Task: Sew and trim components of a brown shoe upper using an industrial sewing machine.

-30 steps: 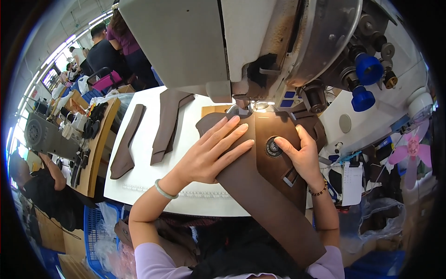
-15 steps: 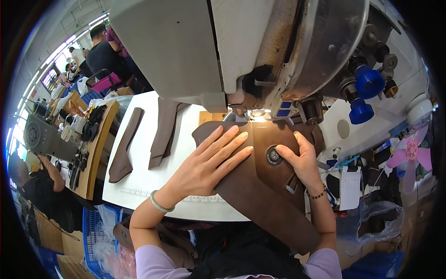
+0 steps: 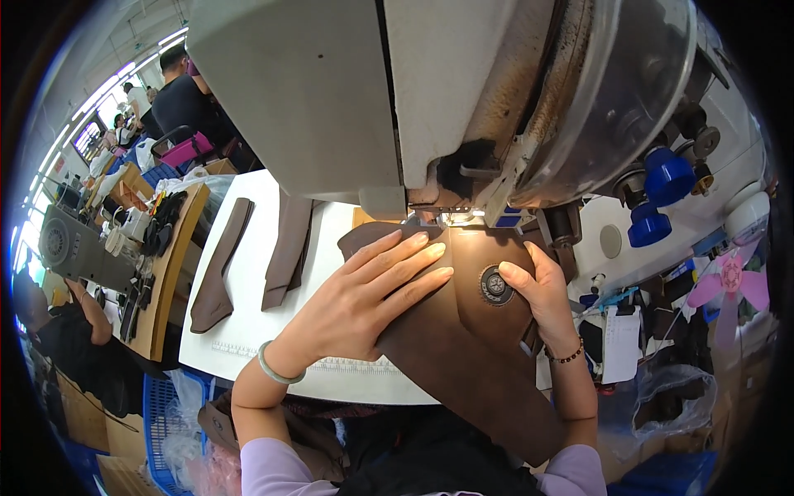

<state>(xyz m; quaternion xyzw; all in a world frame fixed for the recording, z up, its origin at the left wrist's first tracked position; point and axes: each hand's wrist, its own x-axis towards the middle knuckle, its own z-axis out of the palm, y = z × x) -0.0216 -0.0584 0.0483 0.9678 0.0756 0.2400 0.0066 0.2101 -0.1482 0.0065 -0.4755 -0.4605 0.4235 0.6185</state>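
Observation:
A large brown leather piece [image 3: 475,372] lies under the needle area of a sewing machine [image 3: 310,91], and its long flap hangs over the table's front edge. My left hand [image 3: 351,310] rests flat on its left part, fingers stretched toward the lit needle area. At the right edge my right hand [image 3: 547,302] grips the leather, thumb on top beside a round dark badge [image 3: 496,286] and the other fingers hidden beneath. A seam line runs between the hands toward the needle, whose tip I cannot make out.
Two narrow brown leather pieces, a curved strip [image 3: 222,273] and a stacked one [image 3: 285,256], lie on the white table [image 3: 248,347] at left. Blue knobs [image 3: 668,177] project at right, near a pink fan [image 3: 730,277]. A blue crate [image 3: 157,430] stands lower left; people work beyond.
The view has shifted slightly, so the machine head looks larger and the table lower. The badge and right hand sit a little further right. Both hands keep their hold on the leather.

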